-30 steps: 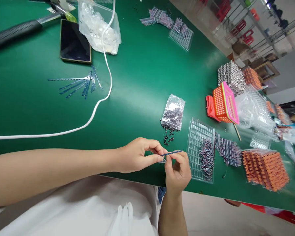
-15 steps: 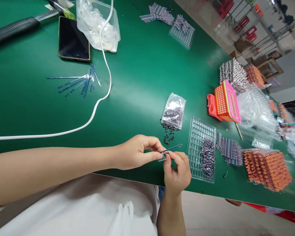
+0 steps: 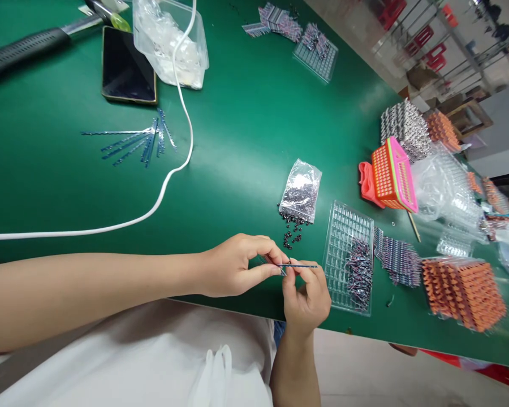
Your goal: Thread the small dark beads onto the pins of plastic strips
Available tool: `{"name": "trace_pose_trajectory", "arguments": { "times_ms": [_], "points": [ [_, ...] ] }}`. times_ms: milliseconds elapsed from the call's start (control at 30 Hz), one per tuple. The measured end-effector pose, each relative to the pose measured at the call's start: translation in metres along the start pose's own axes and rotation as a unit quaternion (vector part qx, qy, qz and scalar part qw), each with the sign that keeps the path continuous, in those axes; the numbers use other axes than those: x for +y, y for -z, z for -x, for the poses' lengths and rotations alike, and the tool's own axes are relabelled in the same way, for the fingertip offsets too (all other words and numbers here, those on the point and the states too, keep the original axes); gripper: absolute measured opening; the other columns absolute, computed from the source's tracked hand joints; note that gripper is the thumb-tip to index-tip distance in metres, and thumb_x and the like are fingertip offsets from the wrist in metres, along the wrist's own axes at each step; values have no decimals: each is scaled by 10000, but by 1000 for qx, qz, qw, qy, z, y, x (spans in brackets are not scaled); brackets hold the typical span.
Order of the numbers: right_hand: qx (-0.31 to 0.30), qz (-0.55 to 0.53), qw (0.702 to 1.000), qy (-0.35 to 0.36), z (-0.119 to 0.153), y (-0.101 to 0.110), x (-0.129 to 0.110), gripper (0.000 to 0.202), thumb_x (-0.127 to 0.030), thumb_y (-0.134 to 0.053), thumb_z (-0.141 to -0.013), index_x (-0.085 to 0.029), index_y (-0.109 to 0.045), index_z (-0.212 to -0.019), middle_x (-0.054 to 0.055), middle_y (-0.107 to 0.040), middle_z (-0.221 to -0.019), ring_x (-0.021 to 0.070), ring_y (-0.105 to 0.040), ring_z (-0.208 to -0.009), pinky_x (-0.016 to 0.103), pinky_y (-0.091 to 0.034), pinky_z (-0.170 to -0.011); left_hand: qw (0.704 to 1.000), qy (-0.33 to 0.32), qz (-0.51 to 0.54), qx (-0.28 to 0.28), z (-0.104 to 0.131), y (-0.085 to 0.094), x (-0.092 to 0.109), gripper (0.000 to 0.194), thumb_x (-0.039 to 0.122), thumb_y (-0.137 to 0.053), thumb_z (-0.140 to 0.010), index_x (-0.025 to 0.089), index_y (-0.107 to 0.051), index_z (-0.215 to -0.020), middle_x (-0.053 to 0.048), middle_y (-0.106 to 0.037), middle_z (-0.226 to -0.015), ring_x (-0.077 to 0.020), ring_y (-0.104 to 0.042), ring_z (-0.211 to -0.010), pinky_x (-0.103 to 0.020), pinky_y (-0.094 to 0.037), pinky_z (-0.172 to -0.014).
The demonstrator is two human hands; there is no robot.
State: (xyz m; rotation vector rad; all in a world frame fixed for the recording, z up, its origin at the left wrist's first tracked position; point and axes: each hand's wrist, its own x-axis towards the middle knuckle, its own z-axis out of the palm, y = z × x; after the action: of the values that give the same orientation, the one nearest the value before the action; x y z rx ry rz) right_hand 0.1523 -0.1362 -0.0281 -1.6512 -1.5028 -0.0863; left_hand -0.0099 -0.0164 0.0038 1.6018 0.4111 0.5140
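My left hand [image 3: 254, 263] pinches a thin, shiny blue strip [image 3: 303, 265] between thumb and fingers. The strip points right, almost level, passing over the fingertips of the other hand; more thin strip ends show beneath the left fingers. My right hand [image 3: 306, 291] is closed in a pinch right against the left fingertips, on a small dark bead-like piece mostly hidden by the fingers. Just beyond the hands lie loose dark beads [image 3: 292, 237], spilled from the mouth of a clear plastic bag [image 3: 301, 189]. A clear compartment tray [image 3: 337, 254] with a heap of thin dark-and-pink pieces [image 3: 359, 274] is beside my right hand.
Blue strips [image 3: 146, 144] lie fanned out at left, near a phone [image 3: 127, 68], a hammer [image 3: 29, 51] and a clear tub [image 3: 201, 62]. A white cable [image 3: 169, 178] crosses the table. Right stand an orange-pink basket [image 3: 392, 175] and stacked orange pieces [image 3: 464, 294].
The blue strip has swung from tilting up to the right to lying nearly level. Both hands stay together in almost the same place.
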Motion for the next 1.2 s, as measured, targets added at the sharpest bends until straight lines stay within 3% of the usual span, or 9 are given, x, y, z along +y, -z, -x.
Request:
{"name": "trace_pose_trajectory", "arguments": {
  "times_ms": [267, 600, 933, 1200],
  "points": [
    [4, 3, 1000, 21, -2, 0, 0, 240, -103, -643, -876, -275, -626, -1043, 22, -681, -866, 170, -670, -786, 344, -571, -679, 1000, -18, -12, 0, 0, 0, -1, 86, 201, -574, -911, 178, -655, -897, -74, -753, -1014, -179, -697, -961, -304, -536, -875],
    [3, 14, 1000, 27, -3, 1, -2, 205, -108, -670, -866, -250, -628, -1008, 14, -665, -828, 150, -641, -746, 319, -550, -671, 999, 33, 11, -16, -2, 2, 1, 136, 234, -577, -921, 148, -679, -952, -82, -752, -1001, -175, -698, -922, -289, -535, -839],
    [5, -2, 1000, 19, -2, 0, -1, 204, -102, -661, -867, -248, -633, -1007, 20, -680, -855, 165, -665, -790, 329, -564, -682, 1000, -15, -12, -9, -1, 1, -2, 97, 203, -579, -911, 160, -667, -910, -83, -755, -1021, -179, -695, -955, -301, -535, -864],
    [2, 2, 999, 33, -4, 1, -2, 237, -71, -683, -848, -230, -652, -1020, 23, -678, -855, 149, -649, -769, 317, -562, -688, 999, 38, 14, -21, -3, 3, 0, 158, 244, -577, -921, 134, -685, -956, -81, -754, -983, -174, -694, -904, -289, -533, -831]
  ]
}}
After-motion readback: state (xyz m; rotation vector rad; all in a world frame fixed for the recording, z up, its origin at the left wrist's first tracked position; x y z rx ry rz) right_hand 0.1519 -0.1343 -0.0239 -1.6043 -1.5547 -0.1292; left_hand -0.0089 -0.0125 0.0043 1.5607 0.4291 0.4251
